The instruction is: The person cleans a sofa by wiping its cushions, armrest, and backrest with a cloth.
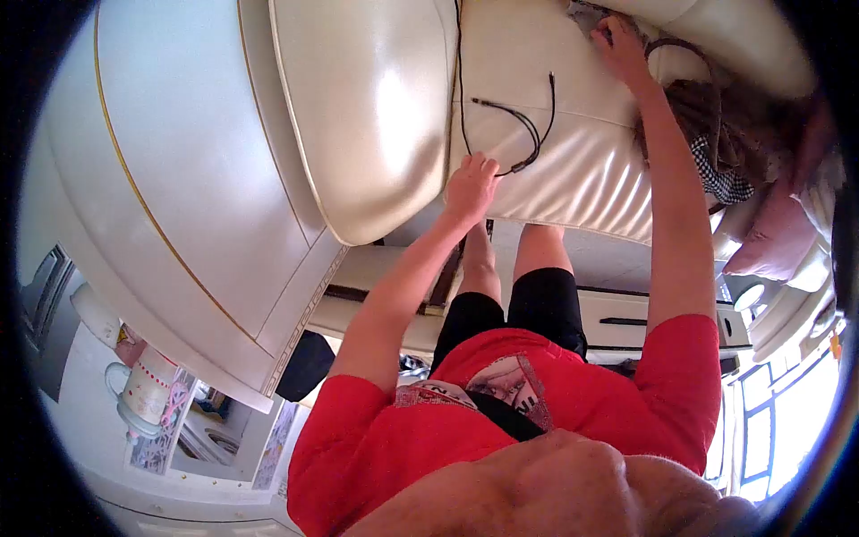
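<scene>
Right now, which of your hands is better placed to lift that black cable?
Probably the left hand: it sits at the black cable, close to where the strands split. The right hand is farther from the cable, stretched out to a greyish item.

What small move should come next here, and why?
Probably the left hand should gather in the black cable's loose branches. Its fingers are already at the cable near where it splits, while the branch ends lie spread out on the cream seat. The right hand is farther off, at a greyish item, so the left seems better placed.
</scene>
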The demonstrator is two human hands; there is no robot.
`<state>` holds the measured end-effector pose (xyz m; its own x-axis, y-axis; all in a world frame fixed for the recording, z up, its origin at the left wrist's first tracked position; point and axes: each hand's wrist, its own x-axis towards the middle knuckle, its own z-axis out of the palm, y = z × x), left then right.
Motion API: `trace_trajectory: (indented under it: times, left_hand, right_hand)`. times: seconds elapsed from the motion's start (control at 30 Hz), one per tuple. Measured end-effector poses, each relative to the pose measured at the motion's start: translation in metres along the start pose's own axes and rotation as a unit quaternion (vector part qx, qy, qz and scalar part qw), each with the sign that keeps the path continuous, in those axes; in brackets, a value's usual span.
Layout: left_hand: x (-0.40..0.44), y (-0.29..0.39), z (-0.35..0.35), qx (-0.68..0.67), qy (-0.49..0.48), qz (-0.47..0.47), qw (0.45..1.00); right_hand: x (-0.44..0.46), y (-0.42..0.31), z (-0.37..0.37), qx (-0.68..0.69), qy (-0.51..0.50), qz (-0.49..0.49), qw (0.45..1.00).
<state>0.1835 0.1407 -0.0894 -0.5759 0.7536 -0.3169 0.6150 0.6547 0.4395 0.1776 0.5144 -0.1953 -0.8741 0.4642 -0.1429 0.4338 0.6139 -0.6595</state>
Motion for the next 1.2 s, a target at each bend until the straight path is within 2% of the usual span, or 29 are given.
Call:
trace_trajectory:
  times: [0.03,0.07,0.1,0.17,0.23,0.3,0.37,0.43,0.5,0.53,0.57,0.6,0.63,0.67,0.7,0.73,0.77,0.8,0.83,0.87,0.9,0.93,0.97,1.0,1.03,1.1,1.13,1.2]
  left_hand:
    - [0.002,0.003,-0.015,-0.033,-0.011,-0.024,0.999]
    - [0.002,0.006,-0.033,-0.085,0.051,-0.065,0.993]
    - [0.006,0.0,-0.052,-0.141,0.062,-0.08,0.985]
    - [0.024,-0.003,-0.105,-0.2,0.09,-0.144,0.965]
    - [0.048,-0.014,-0.155,-0.262,0.16,-0.147,0.94]
    - [0.074,-0.017,-0.204,-0.292,0.183,-0.178,0.922]
    - [0.095,-0.01,-0.247,-0.287,0.237,-0.138,0.918]
    - [0.111,-0.012,-0.277,-0.292,0.292,-0.076,0.908]
    - [0.127,-0.012,-0.3,-0.268,0.343,-0.057,0.898]
    - [0.134,-0.014,-0.304,-0.311,0.356,-0.02,0.881]
    - [0.141,-0.019,-0.304,-0.354,0.366,0.016,0.861]
    - [0.146,-0.027,-0.301,-0.324,0.347,0.006,0.88]
    - [0.151,-0.038,-0.296,-0.294,0.328,-0.003,0.898]
    - [0.155,-0.058,-0.284,-0.224,0.3,-0.008,0.927]
    - [0.152,-0.075,-0.271,-0.223,0.3,-0.012,0.927]
    - [0.146,-0.09,-0.259,-0.11,0.276,-0.013,0.955]
    - [0.14,-0.105,-0.248,0.005,0.248,-0.012,0.969]
    - [0.136,-0.121,-0.238,0.006,0.248,-0.012,0.969]
    - [0.131,-0.138,-0.23,0.097,0.248,0.04,0.963]
    - [0.128,-0.149,-0.226,0.187,0.244,0.092,0.947]
    - [0.128,-0.153,-0.22,0.188,0.241,0.092,0.948]
    - [0.13,-0.154,-0.211,0.139,0.284,0.084,0.945]
    - [0.132,-0.153,-0.203,0.09,0.323,0.076,0.939]
    - [0.132,-0.153,-0.199,0.087,0.32,0.077,0.94]
    - [0.133,-0.153,-0.197,0.072,0.343,0.079,0.933]
    - [0.133,-0.152,-0.194,0.053,0.365,0.078,0.926]
    - [0.133,-0.153,-0.195,0.065,0.362,0.079,0.926]
    - [0.133,-0.154,-0.197,0.076,0.362,0.082,0.926]
  right_hand:
    - [-0.002,0.0,0.008,0.004,0.0,0.001,1.0]
    - [-0.006,-0.005,0.021,-0.066,0.059,-0.015,0.996]
    - [-0.009,-0.01,0.032,-0.136,0.118,-0.029,0.983]
    - [-0.021,-0.046,0.042,-0.123,0.005,-0.013,0.992]
    - [-0.037,-0.087,0.081,-0.104,0.005,-0.017,0.994]
    - [-0.084,-0.117,0.131,-0.148,0.087,-0.154,0.973]
    - [-0.13,-0.151,0.144,-0.099,0.079,-0.233,0.964]
    - [-0.183,-0.172,0.149,0.013,-0.012,-0.247,0.969]
    - [-0.231,-0.179,0.166,0.067,-0.062,-0.244,0.965]
    - [-0.241,-0.186,0.159,0.07,-0.062,-0.242,0.966]
    - [-0.249,-0.19,0.152,0.1,-0.108,-0.223,0.964]
    - [-0.249,-0.193,0.145,0.128,-0.154,-0.203,0.958]
    - [-0.236,-0.195,0.136,0.127,-0.154,-0.203,0.959]
    - [-0.216,-0.191,0.129,0.134,-0.073,-0.199,0.968]
    - [-0.189,-0.191,0.117,0.143,0.007,-0.193,0.971]
    - [-0.15,-0.194,0.1,0.171,0.036,-0.159,0.972]
    - [-0.112,-0.196,0.084,0.144,0.085,-0.142,0.976]
    - [-0.072,-0.204,0.069,0.132,0.131,-0.113,0.976]
    - [-0.035,-0.198,0.071,0.108,0.139,-0.087,0.981]
    - [0.0,-0.191,0.077,0.079,0.164,-0.101,0.978]
    - [0.028,-0.183,0.089,0.048,0.188,-0.115,0.974]
    - [0.044,-0.172,0.112,0.048,0.187,-0.113,0.975]
    - [0.048,-0.159,0.14,-0.051,0.096,-0.083,0.991]
    - [0.046,-0.152,0.16,-0.15,0.004,-0.05,0.987]
    - [0.04,-0.157,0.167,-0.153,0.005,-0.045,0.987]
    - [0.019,-0.173,0.177,-0.109,0.203,-0.086,0.969]
    - [0.004,-0.173,0.176,-0.063,0.143,-0.072,0.985]
    - [-0.036,-0.182,0.172,0.05,0.117,-0.032,0.991]
